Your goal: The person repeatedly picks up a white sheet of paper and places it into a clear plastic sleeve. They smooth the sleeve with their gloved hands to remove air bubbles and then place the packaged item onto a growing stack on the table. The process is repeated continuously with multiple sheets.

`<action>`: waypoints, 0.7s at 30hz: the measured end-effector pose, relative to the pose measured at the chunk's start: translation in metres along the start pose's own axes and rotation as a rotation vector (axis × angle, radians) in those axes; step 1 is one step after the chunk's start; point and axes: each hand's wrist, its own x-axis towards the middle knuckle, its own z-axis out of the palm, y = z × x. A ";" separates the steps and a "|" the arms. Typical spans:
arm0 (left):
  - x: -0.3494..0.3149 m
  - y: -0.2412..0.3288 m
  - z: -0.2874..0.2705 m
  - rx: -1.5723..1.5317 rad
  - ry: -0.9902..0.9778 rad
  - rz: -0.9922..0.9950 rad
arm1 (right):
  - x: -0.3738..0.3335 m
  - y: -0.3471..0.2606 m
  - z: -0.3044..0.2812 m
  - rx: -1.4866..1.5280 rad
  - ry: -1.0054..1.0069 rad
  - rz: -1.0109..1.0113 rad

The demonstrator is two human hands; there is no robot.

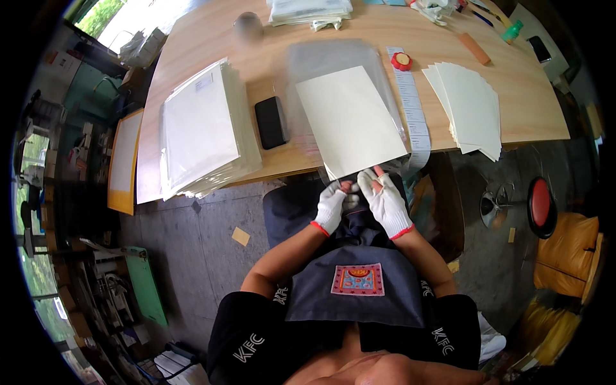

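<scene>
A cream sheet of card (351, 122) lies slanted on clear plastic sleeves (333, 54), its near edge at the table's front edge. Just below that edge are my two hands, in white knitted gloves with red cuffs and bare fingertips showing. My left hand (332, 206) is closed, fingers curled by the sheet's near left corner. Beside it, my right hand (386, 202) is closed too, one fingertip reaching up close to the sheet's edge. Whatever either hand grips is too small or hidden to make out. A black phone (272, 122) lies left of the sheet.
A thick stack of sleeved sheets (200, 125) stands at left. To the right lie a label strip (408, 96), a round red object (402, 61), fanned cream sheets (471, 106) and a brown block (475, 49). A red-seated stool (542, 206) is on the floor.
</scene>
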 end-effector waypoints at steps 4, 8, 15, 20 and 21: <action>-0.008 0.026 -0.015 -0.067 -0.124 -0.190 | -0.005 0.004 -0.005 -0.386 -0.125 0.112; -0.019 0.038 -0.046 0.148 0.009 0.031 | -0.013 -0.003 0.028 -1.232 -0.230 0.036; -0.023 0.058 -0.045 0.306 0.025 0.076 | 0.024 0.026 0.036 -2.130 -0.541 -0.847; -0.018 0.061 -0.044 0.346 0.035 0.094 | 0.042 0.036 0.037 -2.364 -0.586 -1.032; -0.017 0.063 -0.044 0.384 0.039 0.106 | 0.044 0.035 0.036 -2.367 -0.621 -1.052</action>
